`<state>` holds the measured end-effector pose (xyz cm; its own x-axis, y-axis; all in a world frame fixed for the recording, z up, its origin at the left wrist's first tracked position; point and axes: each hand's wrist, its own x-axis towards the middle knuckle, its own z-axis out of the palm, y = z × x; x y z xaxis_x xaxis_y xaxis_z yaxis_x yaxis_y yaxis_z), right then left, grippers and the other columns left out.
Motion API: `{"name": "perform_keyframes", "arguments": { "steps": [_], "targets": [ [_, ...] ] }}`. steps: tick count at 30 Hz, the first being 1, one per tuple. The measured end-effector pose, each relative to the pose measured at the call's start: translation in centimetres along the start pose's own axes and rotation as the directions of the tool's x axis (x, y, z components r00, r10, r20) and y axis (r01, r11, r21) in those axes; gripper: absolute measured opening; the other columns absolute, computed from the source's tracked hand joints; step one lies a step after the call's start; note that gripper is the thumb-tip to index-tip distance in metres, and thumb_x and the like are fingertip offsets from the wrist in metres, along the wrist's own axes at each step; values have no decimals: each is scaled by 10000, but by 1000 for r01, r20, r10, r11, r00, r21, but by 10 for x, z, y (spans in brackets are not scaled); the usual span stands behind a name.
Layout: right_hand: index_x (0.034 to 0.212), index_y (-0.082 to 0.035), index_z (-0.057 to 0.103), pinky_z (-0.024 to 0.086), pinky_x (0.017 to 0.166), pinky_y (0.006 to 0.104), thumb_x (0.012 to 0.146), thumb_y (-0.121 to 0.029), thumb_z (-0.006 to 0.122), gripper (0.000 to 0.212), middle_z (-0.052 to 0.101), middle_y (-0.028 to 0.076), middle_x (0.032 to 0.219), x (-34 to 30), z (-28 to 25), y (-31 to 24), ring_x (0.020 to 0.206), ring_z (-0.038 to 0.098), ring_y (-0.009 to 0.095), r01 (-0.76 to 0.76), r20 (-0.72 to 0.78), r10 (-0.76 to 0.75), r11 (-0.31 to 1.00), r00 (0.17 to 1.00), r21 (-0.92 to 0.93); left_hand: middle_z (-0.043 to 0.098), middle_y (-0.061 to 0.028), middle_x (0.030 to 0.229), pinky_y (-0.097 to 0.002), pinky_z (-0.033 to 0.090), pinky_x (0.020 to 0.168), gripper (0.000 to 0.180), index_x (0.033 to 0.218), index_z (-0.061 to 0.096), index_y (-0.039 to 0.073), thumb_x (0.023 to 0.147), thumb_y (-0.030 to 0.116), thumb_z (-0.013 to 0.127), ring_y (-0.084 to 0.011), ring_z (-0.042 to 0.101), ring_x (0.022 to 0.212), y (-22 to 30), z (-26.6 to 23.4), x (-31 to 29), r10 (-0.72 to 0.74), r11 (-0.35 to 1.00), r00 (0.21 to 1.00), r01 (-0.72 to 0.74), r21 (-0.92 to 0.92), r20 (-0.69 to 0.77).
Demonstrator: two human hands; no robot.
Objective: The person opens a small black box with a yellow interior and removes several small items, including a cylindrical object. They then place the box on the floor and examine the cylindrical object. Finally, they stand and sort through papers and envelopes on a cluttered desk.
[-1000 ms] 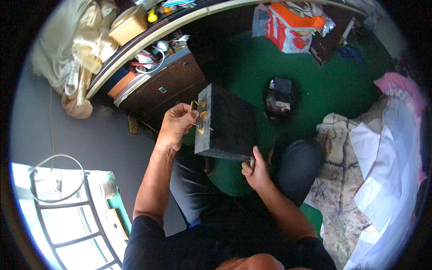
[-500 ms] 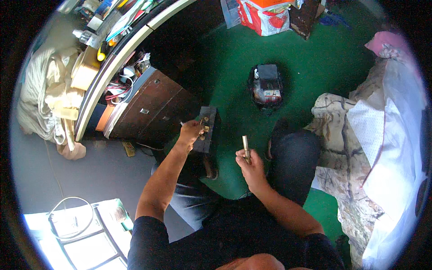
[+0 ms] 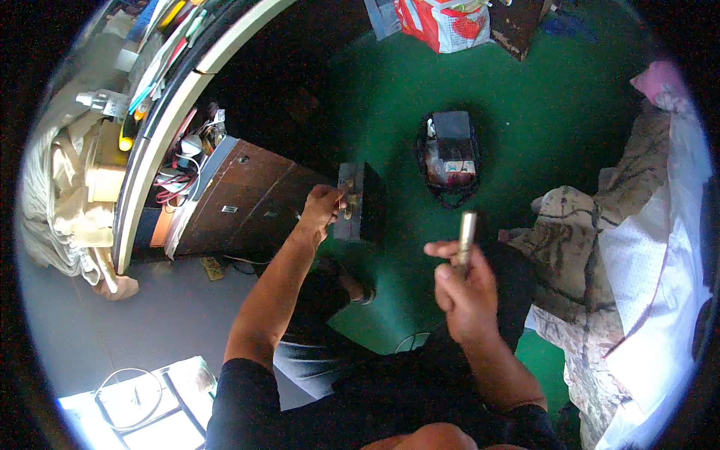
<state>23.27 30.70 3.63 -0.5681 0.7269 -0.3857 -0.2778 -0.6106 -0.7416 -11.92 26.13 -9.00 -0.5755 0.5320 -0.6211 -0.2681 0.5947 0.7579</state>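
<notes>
My right hand [image 3: 469, 296] grips a short brass-coloured metal rod [image 3: 466, 238], which stands upright with its pale end on top. The index finger points out to the left, away from the rod. Farther left and forward, my left hand [image 3: 321, 210] is closed, its fingertips at small brass-coloured fittings [image 3: 348, 201] on a dark rectangular block [image 3: 351, 229]. What those fingers pinch is too small to make out. The block stands low over the green floor, beside a brown wooden drawer unit [image 3: 251, 191].
Ahead on the floor lies a dark bag [image 3: 450, 154] with things in it. A red and white bag [image 3: 450, 26] stands at the far edge. Patterned cloth [image 3: 570, 247] drapes on the right. A cluttered desk [image 3: 161, 124] curves along the left, above cables.
My right hand has moved right with the metal rod, and its index finger has stretched out. My left hand stays at the block's fittings. The view has shifted slightly.
</notes>
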Motion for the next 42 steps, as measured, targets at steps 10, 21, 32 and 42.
{"name": "perform_keyframes", "arguments": {
  "steps": [10,21,32,42],
  "targets": [
    [1253,-43,561,313,472,227,953,-27,628,307,649,183,1288,23,-7,-19,547,420,62,86,-56,-80,991,995,106,635,-34,779,-259,450,545,193,950,591,94,985,224,730,-117,572,644,39,17,42,76,990,996,-81,-115,-46],
    [1275,-57,537,339,473,255,912,-14,574,367,585,221,1297,24,-19,-25,535,419,94,45,-90,-29,981,996,189,749,-112,961,-300,577,597,218,1119,695,48,970,205,719,-203,724,781,72,6,153,36,997,984,-48,-62,-177],
    [1389,-97,498,374,579,384,963,-141,663,459,531,181,1302,19,-70,-8,650,465,158,78,3,-86,923,996,377,729,-76,1108,-374,551,625,402,1437,636,216,1046,306,641,-162,658,852,63,-152,355,476,456,858,-53,888,-193],
    [1344,-53,573,483,824,464,1013,-113,652,346,563,153,1349,37,-60,-21,923,581,217,251,-142,-248,968,958,3,699,-43,1035,-362,541,704,382,1413,630,160,1039,235,634,-159,633,836,109,-77,395,142,959,949,-202,-200,-281]
  ]
}}
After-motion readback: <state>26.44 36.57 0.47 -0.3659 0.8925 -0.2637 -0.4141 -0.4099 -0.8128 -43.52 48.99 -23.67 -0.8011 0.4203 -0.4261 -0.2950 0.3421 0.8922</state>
